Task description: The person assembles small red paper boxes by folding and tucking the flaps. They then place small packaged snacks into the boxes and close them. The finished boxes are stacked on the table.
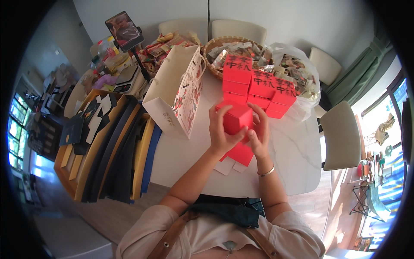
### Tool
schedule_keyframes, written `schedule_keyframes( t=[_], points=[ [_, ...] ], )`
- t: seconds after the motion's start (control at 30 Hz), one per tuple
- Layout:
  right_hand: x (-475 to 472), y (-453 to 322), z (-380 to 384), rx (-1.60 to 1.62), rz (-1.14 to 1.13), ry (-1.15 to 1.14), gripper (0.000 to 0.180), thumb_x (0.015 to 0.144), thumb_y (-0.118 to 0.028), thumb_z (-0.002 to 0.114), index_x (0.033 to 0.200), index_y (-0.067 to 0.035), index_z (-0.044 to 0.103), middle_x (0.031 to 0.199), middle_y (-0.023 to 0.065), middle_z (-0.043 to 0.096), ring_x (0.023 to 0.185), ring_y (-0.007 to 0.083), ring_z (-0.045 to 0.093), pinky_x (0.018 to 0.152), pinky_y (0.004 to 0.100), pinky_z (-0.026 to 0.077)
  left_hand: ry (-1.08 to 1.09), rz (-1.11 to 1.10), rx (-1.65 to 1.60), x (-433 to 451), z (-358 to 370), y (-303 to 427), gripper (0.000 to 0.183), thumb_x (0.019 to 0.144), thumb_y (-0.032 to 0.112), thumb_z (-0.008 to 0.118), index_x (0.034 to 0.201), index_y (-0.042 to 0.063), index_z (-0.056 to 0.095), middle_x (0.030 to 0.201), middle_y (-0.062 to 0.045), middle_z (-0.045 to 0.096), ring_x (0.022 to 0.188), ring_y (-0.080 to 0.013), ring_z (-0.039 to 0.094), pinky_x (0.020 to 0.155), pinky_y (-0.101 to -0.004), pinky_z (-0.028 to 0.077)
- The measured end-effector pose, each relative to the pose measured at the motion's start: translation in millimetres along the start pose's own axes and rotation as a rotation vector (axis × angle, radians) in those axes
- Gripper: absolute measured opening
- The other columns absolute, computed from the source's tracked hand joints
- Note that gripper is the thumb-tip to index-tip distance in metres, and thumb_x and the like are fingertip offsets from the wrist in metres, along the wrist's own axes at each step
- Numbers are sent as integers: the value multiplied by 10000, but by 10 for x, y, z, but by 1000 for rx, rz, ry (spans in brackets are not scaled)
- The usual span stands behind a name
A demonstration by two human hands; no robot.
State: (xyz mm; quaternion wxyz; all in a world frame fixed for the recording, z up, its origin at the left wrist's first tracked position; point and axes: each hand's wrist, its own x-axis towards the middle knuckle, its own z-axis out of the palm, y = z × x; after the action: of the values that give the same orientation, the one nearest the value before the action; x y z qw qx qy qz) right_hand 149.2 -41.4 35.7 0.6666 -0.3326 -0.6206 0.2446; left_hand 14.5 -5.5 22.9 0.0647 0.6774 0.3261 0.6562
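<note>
Between both hands I hold a red paper box (237,118) above the table. My left hand (220,132) wraps its left side, with the thumb along the lower front. My right hand (259,131) grips its right side, fingers partly hidden behind it. Below the hands, a red card piece (242,154) lies over some white paper pieces (223,166). Just past my fingers stand several stacked red boxes (237,73) with black brushed characters on them. To the left of my hands a white paper gift bag (165,111) with a floral print stands open at the top.
A woven basket (212,69) and a plastic bag (315,87), both with wrapped packets, stand behind the boxes. Dark and gold box parts (106,158) line the left edge. A phone (124,30) sits on a stand. Beige chairs (341,137) surround the marble-look table (291,162).
</note>
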Motion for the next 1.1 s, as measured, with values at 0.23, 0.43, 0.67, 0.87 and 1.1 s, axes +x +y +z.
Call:
schedule_keyframes(
  t=[0.23, 0.43, 0.67, 0.87, 1.1],
  points=[
    [59, 179, -177, 52, 105, -347, 865, 741, -244, 837, 1446, -45, 377, 1401, 150, 493, 1269, 290, 507, 1033, 417, 444, 204, -1203, -1304, 14, -74, -181, 592, 944, 585, 468, 1256, 82, 478, 1278, -115, 525, 1125, -279, 582, 926, -411, 503],
    [38, 157, -106, -100, 61, -274, 788, 744, 7, 788, 1422, -5, 385, 1334, 116, 548, 1226, 242, 541, 1030, 394, 454, 29, -1264, -1454, -116, 39, -96, 557, 953, 606, 433, 1243, 135, 505, 1197, -34, 573, 1051, -167, 577, 840, -332, 472],
    [75, 232, -326, 92, 198, -36, 676, 822, 18, 718, 1410, 2, 385, 1158, 113, 621, 1083, 183, 605, 943, 332, 500, -79, -1135, -796, -273, 166, -215, 590, 912, 586, 543, 1285, 132, 497, 1279, -29, 524, 1124, -137, 531, 907, -336, 455],
    [49, 263, -353, 129, 212, 21, 612, 847, -15, 700, 1384, 11, 406, 1143, 127, 637, 1086, 194, 603, 915, 334, 503, -478, -1440, -1046, 8, 5, 84, 714, 873, 601, 591, 1372, 108, 463, 1284, -85, 557, 1138, -232, 602, 745, -426, 588],
    [25, 286, -390, 390, 387, 68, 337, 972, -175, 591, 1250, 11, 547, 1094, 99, 656, 1040, 159, 611, 844, 277, 509, -588, -1412, -1037, -71, 14, -38, 578, 887, 433, 605, 1335, 93, 473, 1233, -99, 570, 1073, -254, 638, 640, -430, 600]
  ],
)
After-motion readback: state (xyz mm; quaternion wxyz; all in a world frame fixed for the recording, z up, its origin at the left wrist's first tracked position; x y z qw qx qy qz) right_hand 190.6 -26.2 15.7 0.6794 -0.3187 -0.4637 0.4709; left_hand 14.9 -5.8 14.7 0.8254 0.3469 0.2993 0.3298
